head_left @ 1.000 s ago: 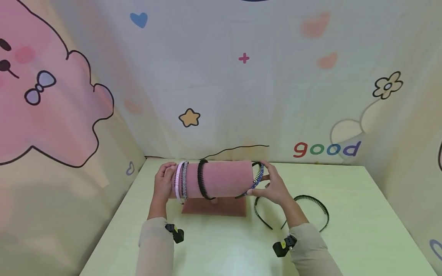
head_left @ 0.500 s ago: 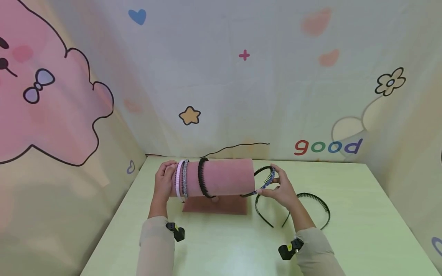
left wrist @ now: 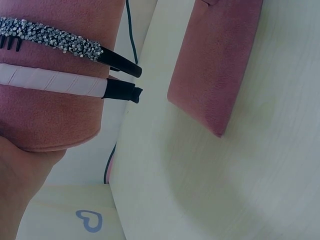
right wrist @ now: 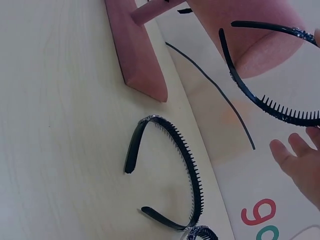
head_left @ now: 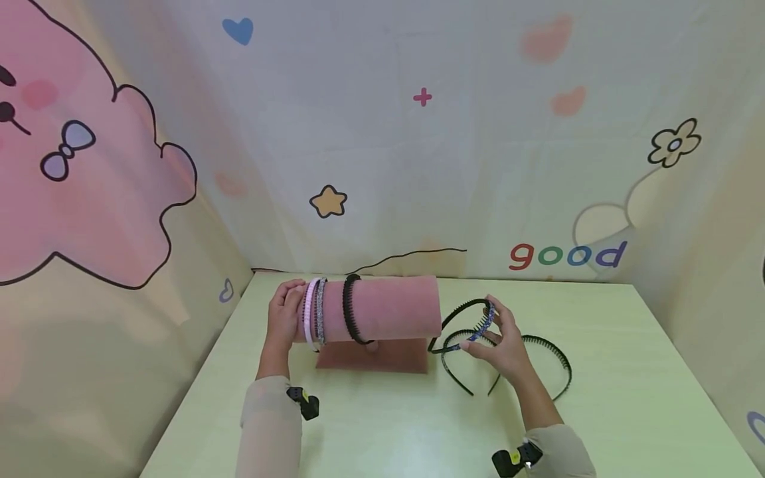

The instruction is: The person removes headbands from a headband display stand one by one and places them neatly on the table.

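Observation:
My left hand [head_left: 283, 315] grips the left end of a pink velvet headband stand [head_left: 397, 309], a horizontal roll on a flat base [head_left: 373, 362]. A pinkish-white headband [head_left: 308, 315], a silver glittery headband [left wrist: 75, 44] and a black toothed headband [head_left: 351, 309] sit around the roll. Just off its right end, my right hand [head_left: 505, 345] pinches a blue glittery headband [head_left: 485, 322] with black teeth, fingers on one side and thumb on the other. In the right wrist view, this headband's tips [right wrist: 223, 37] are close to the roll's end.
Below my right hand, a dark toothed headband [right wrist: 192, 170] lies on the pale table [head_left: 370, 431]. Farther right lies another black toothed headband [head_left: 558, 358], partly hidden by my wrist. A printed curtain [head_left: 382, 146] hangs behind the table's back edge.
My right hand has drawn the blue headband off the roll's right end, moving rightward and slightly down. My left hand stays on the stand, which has not moved.

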Demonstrator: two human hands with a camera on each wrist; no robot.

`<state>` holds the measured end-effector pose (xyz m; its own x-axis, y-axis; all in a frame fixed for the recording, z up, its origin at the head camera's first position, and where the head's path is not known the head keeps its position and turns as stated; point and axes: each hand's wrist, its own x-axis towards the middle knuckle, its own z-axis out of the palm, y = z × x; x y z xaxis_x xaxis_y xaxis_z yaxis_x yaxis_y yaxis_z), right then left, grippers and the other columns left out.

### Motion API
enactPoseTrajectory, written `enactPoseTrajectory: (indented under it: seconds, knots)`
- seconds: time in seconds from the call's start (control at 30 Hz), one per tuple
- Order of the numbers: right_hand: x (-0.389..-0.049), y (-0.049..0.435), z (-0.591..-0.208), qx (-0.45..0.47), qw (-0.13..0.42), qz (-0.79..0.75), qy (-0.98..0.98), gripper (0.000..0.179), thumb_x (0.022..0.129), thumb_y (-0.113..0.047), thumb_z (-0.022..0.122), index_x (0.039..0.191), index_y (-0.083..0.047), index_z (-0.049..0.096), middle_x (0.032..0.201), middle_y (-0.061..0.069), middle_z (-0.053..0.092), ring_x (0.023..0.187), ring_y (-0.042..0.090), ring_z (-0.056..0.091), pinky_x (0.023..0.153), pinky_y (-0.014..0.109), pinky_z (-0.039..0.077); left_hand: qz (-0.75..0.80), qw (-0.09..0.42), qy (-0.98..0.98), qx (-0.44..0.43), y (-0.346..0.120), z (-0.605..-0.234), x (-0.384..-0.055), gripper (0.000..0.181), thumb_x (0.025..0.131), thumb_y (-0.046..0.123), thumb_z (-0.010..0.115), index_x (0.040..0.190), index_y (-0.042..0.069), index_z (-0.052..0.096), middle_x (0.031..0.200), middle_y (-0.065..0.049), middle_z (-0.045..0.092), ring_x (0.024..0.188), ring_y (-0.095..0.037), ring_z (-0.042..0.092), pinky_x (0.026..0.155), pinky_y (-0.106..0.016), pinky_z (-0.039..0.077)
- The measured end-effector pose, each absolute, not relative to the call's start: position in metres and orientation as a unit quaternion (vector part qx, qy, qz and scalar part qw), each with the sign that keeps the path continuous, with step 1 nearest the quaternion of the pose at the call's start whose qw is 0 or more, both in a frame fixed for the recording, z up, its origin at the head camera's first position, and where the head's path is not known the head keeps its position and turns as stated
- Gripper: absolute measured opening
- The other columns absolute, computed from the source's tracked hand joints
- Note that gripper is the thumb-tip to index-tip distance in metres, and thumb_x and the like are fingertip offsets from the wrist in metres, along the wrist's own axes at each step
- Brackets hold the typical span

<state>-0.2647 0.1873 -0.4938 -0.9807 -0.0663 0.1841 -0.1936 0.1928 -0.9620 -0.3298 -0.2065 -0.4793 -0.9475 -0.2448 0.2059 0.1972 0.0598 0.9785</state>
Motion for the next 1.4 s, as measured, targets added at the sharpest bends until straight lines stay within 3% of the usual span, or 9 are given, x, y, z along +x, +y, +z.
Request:
enactPoseTrajectory:
  seconds: [0.13, 0.27, 0.5, 0.67, 0.9, 1.2, 1.4]
  knots:
    - [-0.257, 0.189, -0.492, 0.093, 0.07, 0.624, -0.773, 0.093, 0.066, -0.016, 0.074, 0.137, -0.021, 0.014, 0.139, 0.008, 0.014, 0.123, 0.033, 0.018, 0.09, 0.042, 0.029, -0.68, 0.165, -0.715, 0.018, -0.208, -0.479, -0.33, 0.025, 0.086, 0.029, 0.05, 0.104, 0.012, 0.055, 0.103, -0.001, 0.054, 0.093, -0.016, 0.047, 0.081, -0.033, 0.034]
    - [-0.249, 0.193, -0.492, 0.09, 0.07, 0.624, -0.773, 0.092, 0.067, -0.015, 0.074, 0.137, -0.019, 0.015, 0.14, 0.007, 0.014, 0.125, 0.027, 0.014, 0.096, 0.04, 0.019, -0.68, 0.166, -0.714, 0.019, -0.208, -0.478, -0.329, 0.026, 0.086, 0.03, 0.051, 0.104, 0.012, 0.055, 0.103, -0.001, 0.055, 0.092, -0.016, 0.048, 0.08, -0.033, 0.034]
    - [-0.233, 0.203, -0.495, 0.073, 0.101, 0.619, -0.775, 0.089, 0.066, -0.011, 0.074, 0.136, -0.019, 0.019, 0.138, 0.011, 0.017, 0.123, 0.03, 0.019, 0.094, 0.039, 0.021, -0.686, 0.161, -0.709, 0.017, -0.204, -0.477, -0.329, 0.028, 0.086, 0.03, 0.05, 0.105, 0.01, 0.054, 0.102, -0.002, 0.055, 0.091, -0.017, 0.049, 0.078, -0.033, 0.036]
    - [-0.227, 0.209, -0.501, 0.078, 0.136, 0.644, -0.749, 0.089, 0.065, -0.001, 0.073, 0.135, -0.019, 0.021, 0.138, 0.008, 0.02, 0.126, 0.021, 0.016, 0.094, 0.028, 0.024, -0.691, 0.156, -0.706, 0.019, -0.201, -0.469, -0.323, 0.027, 0.087, 0.024, 0.05, 0.106, 0.006, 0.053, 0.102, -0.004, 0.054, 0.09, -0.017, 0.048, 0.078, -0.032, 0.035]
    - [-0.219, 0.219, -0.502, 0.078, 0.17, 0.681, -0.708, 0.086, 0.066, 0.007, 0.068, 0.135, -0.017, 0.022, 0.139, 0.004, 0.021, 0.126, 0.017, 0.016, 0.093, 0.029, 0.024, -0.685, 0.16, -0.71, 0.018, -0.207, -0.477, -0.329, 0.028, 0.085, 0.033, 0.052, 0.103, 0.012, 0.055, 0.102, -0.002, 0.055, 0.091, -0.016, 0.048, 0.079, -0.033, 0.035]
    - [-0.209, 0.239, -0.506, 0.043, 0.218, 0.686, -0.693, 0.084, 0.069, 0.006, 0.066, 0.136, -0.017, 0.021, 0.139, 0.006, 0.018, 0.126, 0.02, 0.016, 0.093, 0.025, 0.024, -0.695, 0.162, -0.701, 0.011, -0.2, -0.462, -0.316, 0.027, 0.088, 0.018, 0.048, 0.107, 0.0, 0.051, 0.102, -0.006, 0.054, 0.091, -0.017, 0.048, 0.079, -0.031, 0.034]
    - [-0.206, 0.252, -0.519, 0.004, 0.269, 0.684, -0.678, 0.081, 0.067, 0.005, 0.066, 0.134, -0.019, 0.027, 0.136, 0.004, 0.023, 0.125, 0.017, 0.016, 0.09, 0.02, 0.027, -0.705, 0.16, -0.69, 0.02, -0.199, -0.465, -0.318, 0.023, 0.087, 0.017, 0.05, 0.105, 0.003, 0.053, 0.101, -0.007, 0.055, 0.089, -0.016, 0.049, 0.078, -0.03, 0.035]
